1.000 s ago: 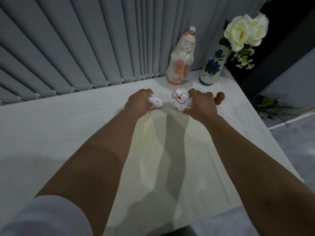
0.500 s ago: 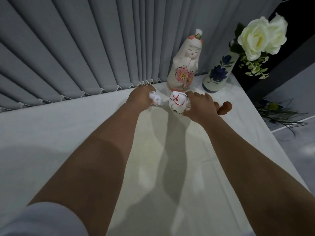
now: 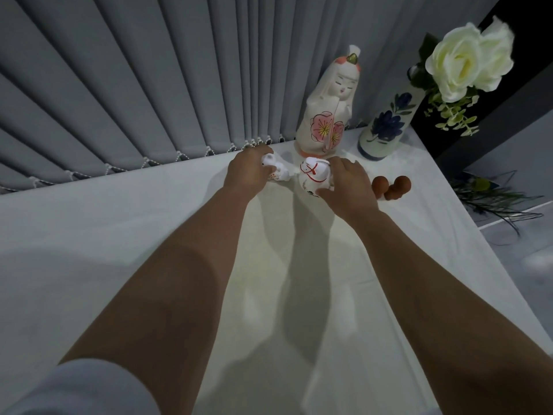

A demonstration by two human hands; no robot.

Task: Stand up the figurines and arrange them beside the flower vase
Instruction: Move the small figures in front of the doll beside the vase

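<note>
Head view: my left hand (image 3: 248,172) half hides a small white figurine (image 3: 276,172) in its grip, my right hand (image 3: 347,184) clasps the horse figurine (image 3: 314,176), on a white desk (image 3: 119,235) by grey blinds (image 3: 149,85).

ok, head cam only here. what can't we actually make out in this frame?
- Small white figurine: mostly covered by the left hand; its pose is unclear.
- White figurine with red cord: its right side sits behind the right hand; whether its base touches the table is hidden.
- Brown figurine: partly behind the right hand, shape unclear.
- Vase mouth: hidden by the white flowers.
</note>
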